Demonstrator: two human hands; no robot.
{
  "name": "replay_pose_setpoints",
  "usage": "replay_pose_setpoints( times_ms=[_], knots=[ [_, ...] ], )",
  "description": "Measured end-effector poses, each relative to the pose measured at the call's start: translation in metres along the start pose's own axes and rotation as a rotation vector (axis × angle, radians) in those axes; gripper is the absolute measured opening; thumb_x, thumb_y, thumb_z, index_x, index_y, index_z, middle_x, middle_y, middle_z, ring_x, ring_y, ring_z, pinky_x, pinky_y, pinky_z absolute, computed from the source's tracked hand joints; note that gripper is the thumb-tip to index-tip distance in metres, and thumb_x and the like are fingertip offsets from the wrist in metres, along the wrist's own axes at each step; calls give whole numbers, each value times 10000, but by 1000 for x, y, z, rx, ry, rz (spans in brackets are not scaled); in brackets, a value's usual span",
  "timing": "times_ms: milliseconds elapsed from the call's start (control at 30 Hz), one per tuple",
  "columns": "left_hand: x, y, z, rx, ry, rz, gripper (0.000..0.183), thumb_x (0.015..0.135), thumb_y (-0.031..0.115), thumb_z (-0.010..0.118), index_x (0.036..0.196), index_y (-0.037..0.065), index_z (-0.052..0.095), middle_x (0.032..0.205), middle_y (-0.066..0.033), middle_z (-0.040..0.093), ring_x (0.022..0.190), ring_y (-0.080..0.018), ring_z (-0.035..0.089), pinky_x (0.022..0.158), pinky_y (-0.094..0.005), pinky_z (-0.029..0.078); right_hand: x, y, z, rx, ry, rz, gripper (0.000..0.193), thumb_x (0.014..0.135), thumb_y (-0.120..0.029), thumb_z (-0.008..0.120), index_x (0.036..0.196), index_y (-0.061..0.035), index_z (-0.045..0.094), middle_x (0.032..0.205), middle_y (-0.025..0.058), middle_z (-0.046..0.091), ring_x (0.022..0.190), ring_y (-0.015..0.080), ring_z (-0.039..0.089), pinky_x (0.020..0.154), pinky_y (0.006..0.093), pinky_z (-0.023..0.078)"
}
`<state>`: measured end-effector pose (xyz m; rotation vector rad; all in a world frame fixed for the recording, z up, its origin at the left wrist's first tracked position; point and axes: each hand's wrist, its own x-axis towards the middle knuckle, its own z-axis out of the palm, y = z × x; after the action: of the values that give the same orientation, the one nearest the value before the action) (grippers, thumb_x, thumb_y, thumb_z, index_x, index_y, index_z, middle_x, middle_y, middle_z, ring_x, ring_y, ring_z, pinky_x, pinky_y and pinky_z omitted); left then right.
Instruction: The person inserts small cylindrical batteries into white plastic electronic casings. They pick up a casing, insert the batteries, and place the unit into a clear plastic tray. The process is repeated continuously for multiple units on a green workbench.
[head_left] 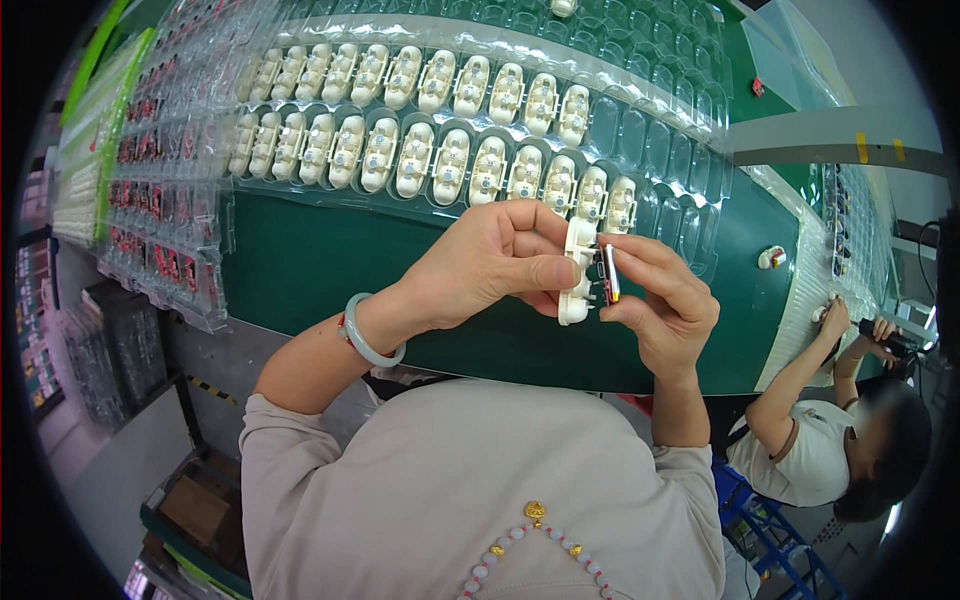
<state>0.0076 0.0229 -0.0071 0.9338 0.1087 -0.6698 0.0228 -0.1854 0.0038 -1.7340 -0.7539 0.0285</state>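
L hand point(490, 265), coming in from approx 8 o'clock: grip closed round a cream molded shell point(576, 272), thumb on near face, fingers behind. Shell is held approx upright above the counter point(450, 335), just R of view ctr; small prongs stick out on its 3 o'clock side. R hand point(665, 300), at 3 o'clock from shell: grip pinching a small thin part point(611, 275) b/w thumb & fingertips; part is white w/ dark, red & yellow bits, stood on edge, facing the shell, v. near it. Can't tell if the two touch.

From the shell, 10 to 12 o'clock: clear tray point(655, 150) w/ two rows of similar cream shells point(415, 160), open side up; its pockets toward 1 o'clock are bare. 9-10 o'clock: stack of clear trays point(170, 190) w/ red bits inside, & a bright-green-edged tray point(112, 150) beyond. 3 o'clock: loose white-&-red piece point(771, 257) on counter, well apart from hands. Between 1 & 2 o'clock: small red piece point(757, 88). 2 o'clock: grey bar point(810, 150) w/ yellow tape. 4 o'clock: co-worker point(810, 455) seated, hands at counter's far R. Pale bracelet point(376, 345) on L wrist.
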Motion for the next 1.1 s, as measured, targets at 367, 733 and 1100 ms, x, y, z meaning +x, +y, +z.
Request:
replay_pose_setpoints(
  times_ms=[367, 733, 1100],
  knots=[
    [-1, 0, -1, -39, 6, 1, 287, 848, 128, 628, 1057, -29, 510, 902, -102, 654, 759, -128, 645, 629, -235, 539, -3, -1, 7, -72, 63, 32, 445, 625, -68, 777, 1050, -26, 651, 1064, 163, 621, 968, 269, 613, 809, 332, 514],
    [-1, 0, -2, 11, -10, 14, 315, 854, 135, 629, 1085, -40, 508, 910, -110, 656, 789, -140, 647, 652, -245, 544, -3, -4, 8, -144, 49, -1, 451, 602, -56, 789, 1035, -40, 661, 1034, 130, 608, 921, 235, 608, 764, 311, 525],
    [-7, -11, 8, 576, 107, 307, 460, 809, 49, 673, 1194, -91, 466, 1021, -118, 620, 957, -157, 612, 818, -271, 501, -7, 3, 23, -566, 83, -328, 431, 584, 3, 797, 978, -33, 626, 1027, 98, 601, 901, 256, 594, 751, 328, 497]
  ],
)
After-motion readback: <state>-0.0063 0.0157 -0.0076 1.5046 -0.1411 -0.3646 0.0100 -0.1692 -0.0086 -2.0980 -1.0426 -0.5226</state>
